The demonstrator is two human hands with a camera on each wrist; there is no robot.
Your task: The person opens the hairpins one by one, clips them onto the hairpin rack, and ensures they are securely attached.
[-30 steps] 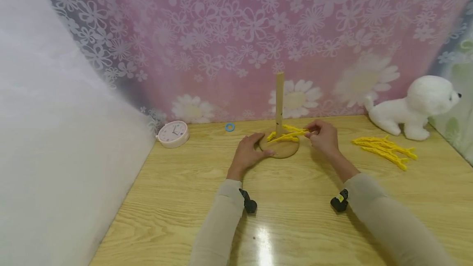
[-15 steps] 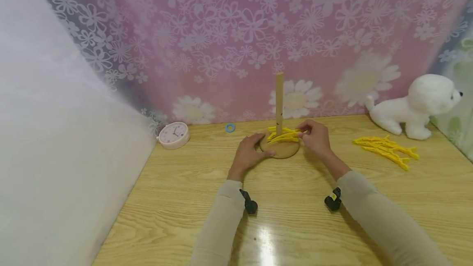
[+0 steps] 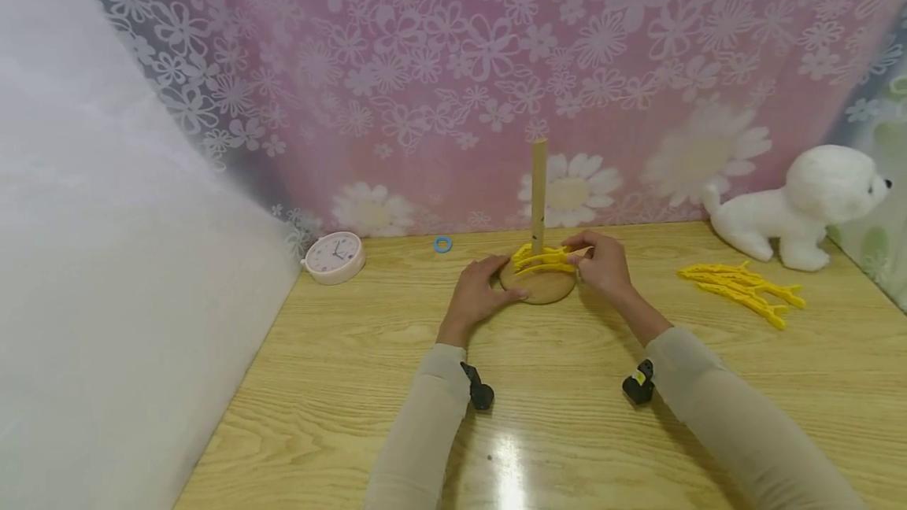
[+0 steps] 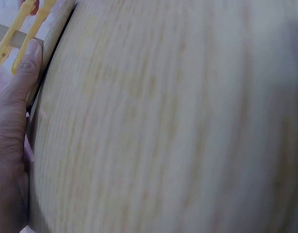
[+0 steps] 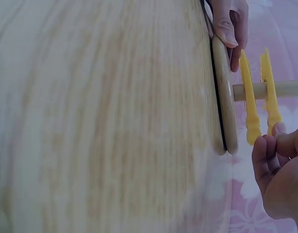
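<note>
A wooden post (image 3: 538, 191) stands upright on a round wooden base (image 3: 549, 291) near the back of the table. My left hand (image 3: 476, 294) grips the base's left edge, its thumb at the front and its fingers around the side. With thumb and fingertips, my right hand (image 3: 602, 262) pinches the end of a yellow branch-shaped plastic piece (image 5: 270, 92), which lies level against the post. A similar lower yellow piece (image 5: 249, 99) sits at the post between it and the base. Whether either piece is fixed to the post cannot be told.
Several more yellow branch pieces (image 3: 737, 277) lie in a pile at the right. Behind them stands a white plush dog (image 3: 765, 215). A pink clock (image 3: 333, 258) and a blue ring (image 3: 442, 245) lie at the back left. A floral curtain (image 3: 425, 101) hangs behind the table.
My right hand has moved left, bringing the yellow branch piece in against the post and level above the lower one. The left hand has stayed on the base.
</note>
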